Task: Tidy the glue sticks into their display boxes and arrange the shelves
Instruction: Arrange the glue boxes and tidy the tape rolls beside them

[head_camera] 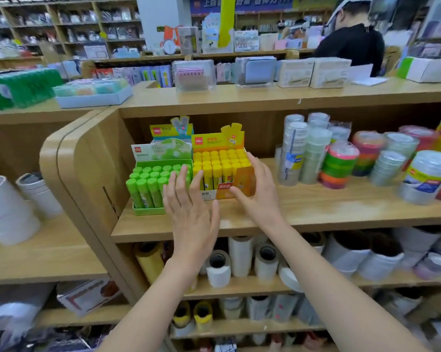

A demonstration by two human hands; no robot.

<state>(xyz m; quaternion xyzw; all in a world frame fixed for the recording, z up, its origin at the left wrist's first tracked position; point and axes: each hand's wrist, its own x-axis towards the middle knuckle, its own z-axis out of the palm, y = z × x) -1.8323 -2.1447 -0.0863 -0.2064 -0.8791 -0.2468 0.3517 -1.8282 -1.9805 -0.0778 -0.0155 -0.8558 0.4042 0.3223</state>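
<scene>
Right now the orange cardboard display box (241, 175) of yellow-capped glue sticks (220, 165) sits full on the wooden shelf (316, 207), touching the green cardboard box (148, 210) of green glue sticks (148, 185) on its left. The right hand (260, 191) lies straight-fingered along the orange box's right side, thumb near the front; its grip is open and clasps nothing. The left hand (188, 209) is spread over the seam between the boxes and holds nothing; contact unclear. Likely squaring the boxes together. Stacked clear tape rolls (313, 158) stand further right.

bright, even light | soft shadows | wide-angle bowing at edges | periphery blurred
</scene>
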